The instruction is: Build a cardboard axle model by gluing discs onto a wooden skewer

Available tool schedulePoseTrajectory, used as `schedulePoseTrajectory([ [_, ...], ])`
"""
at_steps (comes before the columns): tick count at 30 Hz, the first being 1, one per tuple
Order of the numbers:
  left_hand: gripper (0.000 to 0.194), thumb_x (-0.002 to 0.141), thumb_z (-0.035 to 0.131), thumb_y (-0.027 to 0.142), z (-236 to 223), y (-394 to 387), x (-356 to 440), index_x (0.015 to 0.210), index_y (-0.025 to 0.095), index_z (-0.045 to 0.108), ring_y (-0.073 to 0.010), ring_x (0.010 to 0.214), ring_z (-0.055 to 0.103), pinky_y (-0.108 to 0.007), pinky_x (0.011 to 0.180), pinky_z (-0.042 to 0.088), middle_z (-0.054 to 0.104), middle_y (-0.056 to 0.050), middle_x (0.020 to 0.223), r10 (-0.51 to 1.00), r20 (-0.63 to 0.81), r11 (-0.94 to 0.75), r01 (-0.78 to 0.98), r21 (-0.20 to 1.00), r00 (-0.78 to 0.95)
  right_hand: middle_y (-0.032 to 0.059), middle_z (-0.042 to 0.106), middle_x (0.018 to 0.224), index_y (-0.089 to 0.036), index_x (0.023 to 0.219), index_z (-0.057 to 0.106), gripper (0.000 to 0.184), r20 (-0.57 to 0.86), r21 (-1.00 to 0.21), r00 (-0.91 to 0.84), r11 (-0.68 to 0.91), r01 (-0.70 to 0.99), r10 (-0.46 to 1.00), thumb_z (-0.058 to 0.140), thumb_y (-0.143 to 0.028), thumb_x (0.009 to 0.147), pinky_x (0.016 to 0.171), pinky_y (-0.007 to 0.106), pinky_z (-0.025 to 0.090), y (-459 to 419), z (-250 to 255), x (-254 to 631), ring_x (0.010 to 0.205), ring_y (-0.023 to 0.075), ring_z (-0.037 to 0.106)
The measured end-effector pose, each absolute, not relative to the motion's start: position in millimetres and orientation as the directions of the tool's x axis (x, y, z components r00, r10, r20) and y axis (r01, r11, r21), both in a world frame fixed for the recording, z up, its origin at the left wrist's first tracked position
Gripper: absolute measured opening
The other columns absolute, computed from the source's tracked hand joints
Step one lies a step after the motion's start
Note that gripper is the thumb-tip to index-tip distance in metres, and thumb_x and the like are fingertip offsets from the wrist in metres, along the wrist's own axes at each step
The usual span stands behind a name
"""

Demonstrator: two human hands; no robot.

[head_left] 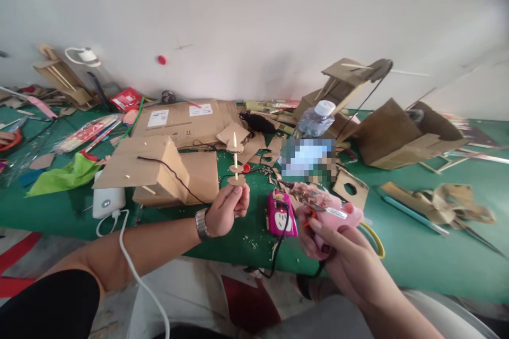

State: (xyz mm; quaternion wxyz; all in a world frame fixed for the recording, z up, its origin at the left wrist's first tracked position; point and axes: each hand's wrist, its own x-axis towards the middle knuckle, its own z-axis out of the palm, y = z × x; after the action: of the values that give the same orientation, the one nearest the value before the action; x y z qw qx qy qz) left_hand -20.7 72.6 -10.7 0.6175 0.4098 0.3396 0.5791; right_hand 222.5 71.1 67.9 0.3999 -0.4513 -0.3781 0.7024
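Note:
My left hand (pixel 227 210) is closed around the bottom of a thin wooden stick (pixel 235 158) held upright, with small cardboard discs threaded on it. A wristwatch (pixel 201 224) sits on that wrist. My right hand (pixel 333 246) grips a pink glue gun (pixel 338 215), its nozzle pointing left toward the stick. Between the hands a pink device (pixel 281 214) with a black cable lies on the green table (pixel 417 243).
Cardboard boxes (pixel 159 169), scraps and folded cardboard pieces (pixel 393 135) cover the table. A plastic bottle (pixel 317 119) stands behind the blurred patch. A white power bank (pixel 108 202) with a white cable sits at the left edge, green paper (pixel 66 176) beside it. A white wall bounds the back.

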Motion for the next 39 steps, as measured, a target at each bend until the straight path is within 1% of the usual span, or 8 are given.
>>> schedulePoseTrajectory([
  [7,0.059,0.101,0.064,0.075,-10.8,70.1,-19.1,0.082,0.021,0.051,-0.0076,0.053,0.025,-0.022,0.050,0.025,0.036,0.009,0.061,0.994,0.074,-0.037,-0.408,0.912,0.077,0.0002,0.058,0.062,-0.016,0.094,0.079,0.041,-0.281,-0.904,-0.314,-0.360,-0.232,0.907,0.097,-0.051,0.081,0.051,0.028,0.039,74.0,57.6,220.2,0.055,0.0149,0.051],
  [13,0.058,0.103,0.062,0.075,-13.3,68.4,-19.8,0.084,0.021,0.050,-0.0076,0.051,0.023,-0.022,0.049,0.024,0.033,0.010,0.060,0.992,0.079,-0.034,-0.380,0.924,0.102,0.0011,0.060,0.054,-0.018,0.085,0.072,0.046,-0.319,-0.923,-0.300,-0.367,-0.117,0.899,0.090,-0.060,0.087,0.048,0.027,0.032,72.2,55.1,225.9,0.050,0.0144,0.049],
  [17,0.057,0.105,0.059,0.074,-16.8,65.9,-21.1,0.084,0.022,0.048,-0.0073,0.049,0.025,-0.022,0.047,0.023,0.037,0.009,0.058,0.987,0.069,-0.013,-0.345,0.938,0.148,0.0004,0.061,0.057,-0.019,0.089,0.071,0.044,-0.344,-0.899,-0.360,-0.415,-0.142,0.867,0.089,-0.058,0.088,0.049,0.027,0.032,65.2,59.6,226.4,0.050,0.0137,0.048],
  [24,0.052,0.109,0.059,0.066,-19.1,63.1,-21.9,0.085,0.021,0.050,-0.0071,0.048,0.027,-0.021,0.046,0.021,0.038,0.008,0.058,0.979,0.124,-0.062,-0.345,0.937,0.162,-0.0043,0.049,0.053,-0.020,0.069,0.061,0.050,-0.362,-0.876,-0.407,-0.455,-0.158,0.839,0.092,-0.056,0.085,0.047,0.027,0.028,64.7,47.3,217.7,0.047,0.0104,0.040],
  [31,0.044,0.111,0.060,0.059,-18.2,64.0,-21.1,0.088,0.022,0.051,-0.0064,0.047,0.022,-0.020,0.044,0.019,0.034,0.009,0.058,0.966,0.207,-0.134,-0.380,0.915,0.157,-0.0044,0.049,0.051,-0.020,0.068,0.059,0.057,-0.386,-0.908,-0.425,-0.418,0.019,0.819,0.086,-0.064,0.092,0.047,0.027,0.033,64.1,35.0,219.2,0.047,0.0096,0.041],
  [34,0.038,0.110,0.063,0.053,-18.3,63.3,-22.1,0.092,0.022,0.052,-0.0059,0.046,0.021,-0.019,0.045,0.023,0.031,0.012,0.056,0.955,0.255,-0.183,-0.376,0.908,0.150,-0.0013,0.057,0.053,-0.019,0.075,0.067,0.053,-0.287,-0.958,-0.416,-0.262,0.118,0.863,0.080,-0.066,0.097,0.045,0.028,0.039,63.4,36.4,216.3,0.047,0.0131,0.048],
  [37,0.031,0.110,0.064,0.050,-16.4,61.8,-22.9,0.103,0.021,0.055,-0.0066,0.046,0.023,-0.019,0.046,0.025,0.030,0.013,0.056,0.944,0.298,-0.219,-0.407,0.887,0.142,0.0089,0.081,0.092,-0.021,0.115,0.081,0.029,0.056,-0.971,-0.436,0.150,0.185,0.898,0.072,-0.047,0.107,0.064,0.034,0.061,63.5,42.9,211.2,0.076,0.0226,0.074],
  [39,0.032,0.110,0.062,0.052,-13.5,60.8,-23.2,0.108,0.021,0.056,-0.0071,0.046,0.022,-0.020,0.047,0.024,0.030,0.013,0.057,0.943,0.304,-0.220,-0.438,0.872,0.132,0.0103,0.082,0.115,-0.025,0.130,0.078,0.025,0.272,-0.877,-0.463,0.415,0.242,0.844,0.067,-0.029,0.109,0.079,0.036,0.066,64.3,46.2,211.6,0.098,0.0251,0.080],
])
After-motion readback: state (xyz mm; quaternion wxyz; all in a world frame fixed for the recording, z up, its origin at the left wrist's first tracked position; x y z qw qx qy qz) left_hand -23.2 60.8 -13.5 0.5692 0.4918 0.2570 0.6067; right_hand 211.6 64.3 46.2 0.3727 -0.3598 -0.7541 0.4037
